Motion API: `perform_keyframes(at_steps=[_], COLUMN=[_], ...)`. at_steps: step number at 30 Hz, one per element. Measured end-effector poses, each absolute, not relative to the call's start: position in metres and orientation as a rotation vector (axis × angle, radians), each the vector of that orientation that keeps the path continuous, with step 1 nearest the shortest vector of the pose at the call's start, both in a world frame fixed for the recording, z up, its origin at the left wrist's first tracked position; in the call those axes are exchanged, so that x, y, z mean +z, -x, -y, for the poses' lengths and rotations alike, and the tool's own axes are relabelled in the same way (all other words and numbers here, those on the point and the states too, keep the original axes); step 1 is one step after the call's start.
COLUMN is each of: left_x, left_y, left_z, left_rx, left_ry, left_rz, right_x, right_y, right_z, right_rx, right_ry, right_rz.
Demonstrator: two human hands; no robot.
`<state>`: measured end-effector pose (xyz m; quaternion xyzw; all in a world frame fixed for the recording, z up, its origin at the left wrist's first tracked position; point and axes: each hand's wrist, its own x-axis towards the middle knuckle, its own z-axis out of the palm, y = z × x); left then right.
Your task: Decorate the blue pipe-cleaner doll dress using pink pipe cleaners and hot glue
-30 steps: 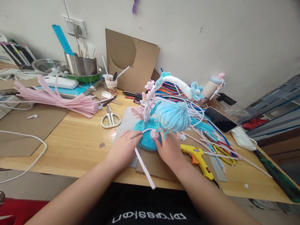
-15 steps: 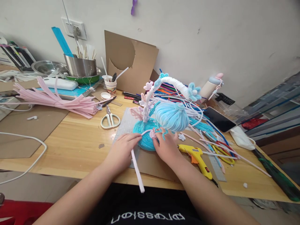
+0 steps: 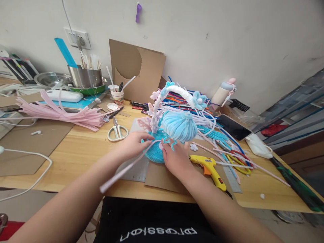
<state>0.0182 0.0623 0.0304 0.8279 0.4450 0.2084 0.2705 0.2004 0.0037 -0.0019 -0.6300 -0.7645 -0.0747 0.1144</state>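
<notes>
A light pink pipe-cleaner strip [image 3: 124,171] runs from a small pink coil [image 3: 161,144] down to the lower left. My right hand [image 3: 176,157] pinches that coil at the front of a round blue base [image 3: 155,156]. At the base's left side is my left hand [image 3: 136,143], its thumb and fingers apart beside the strip; the strip passes close to its fingertips. From the base rises a white wrapped arch [image 3: 177,88] with pink and blue flowers. A ribbed blue dome [image 3: 180,126] hangs from it, above my right hand.
A yellow glue gun [image 3: 209,168] lies right of my right hand, near a white flower [image 3: 193,147]. Scissors [image 3: 116,131] and a pink pipe-cleaner bundle [image 3: 63,113] lie left. Behind are many coloured pipe cleaners, a paper cup [image 3: 117,96] and cardboard [image 3: 152,67].
My left hand has let go of the strip and moved up toward the base. The strip's free end has swung to the left. The camera view has shifted slightly.
</notes>
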Motion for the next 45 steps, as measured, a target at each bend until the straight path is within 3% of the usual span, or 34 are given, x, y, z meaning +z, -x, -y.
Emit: perform_keyframes(at_steps=[6, 21, 33, 45], left_x=[0.015, 0.006, 0.0, -0.001], left_y=[-0.065, -0.06, -0.063, -0.062], left_z=[-0.075, -0.066, -0.06, -0.06], left_rx=[0.47, 0.522, 0.533, 0.516], left_ry=[-2.431, -2.522, -2.611, -2.594], left_rz=[-1.315, -1.269, -1.328, -1.328], right_x=[-0.006, -0.008, -0.021, -0.025], right_y=[-0.203, -0.202, -0.223, -0.228], right_z=[-0.005, -0.005, -0.015, -0.022], right_rx=[-0.237, -0.212, 0.16, 0.252], right_ry=[1.815, 1.808, 1.861, 1.794], right_rz=[2.254, 2.212, 1.872, 1.863])
